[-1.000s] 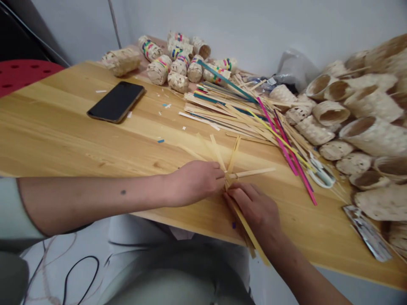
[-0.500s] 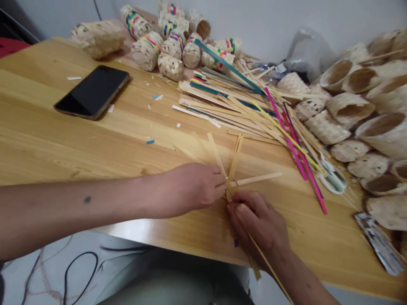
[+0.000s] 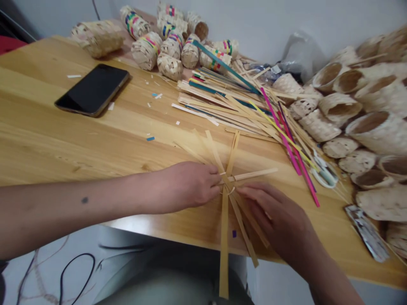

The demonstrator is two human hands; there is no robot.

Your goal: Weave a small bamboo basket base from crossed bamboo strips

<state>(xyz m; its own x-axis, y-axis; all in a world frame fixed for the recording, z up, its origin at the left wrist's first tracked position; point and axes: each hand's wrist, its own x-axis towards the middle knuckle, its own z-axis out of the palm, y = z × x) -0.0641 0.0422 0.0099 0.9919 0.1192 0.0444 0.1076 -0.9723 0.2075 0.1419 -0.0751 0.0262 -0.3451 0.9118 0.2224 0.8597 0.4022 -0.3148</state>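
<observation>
Flat bamboo strips (image 3: 224, 245) cross in a star shape near the table's front edge, one of them hanging down past it. A thin strip curls around the crossing point. From the left, my left hand (image 3: 193, 186) is closed on the strips beside the centre, its fingertips hidden behind its knuckles. On the other side, my right hand (image 3: 276, 214) has its fingers pressed together at the thin bamboo strip (image 3: 231, 191) near the crossing. Its thumb is mostly hidden.
Loose bamboo strips (image 3: 219, 103), some coloured, lie behind the star. Woven bamboo cylinders (image 3: 146, 51) stand at the back, with more open cylinders (image 3: 340, 108) piled right. A phone (image 3: 93, 89) lies left, scissors (image 3: 327, 173) and a foil packet (image 3: 367, 233) right.
My right hand has shifted right and straightened its fingers, uncovering the crossing. A wide strip now hangs straight down toward me. My left hand stays almost in place.
</observation>
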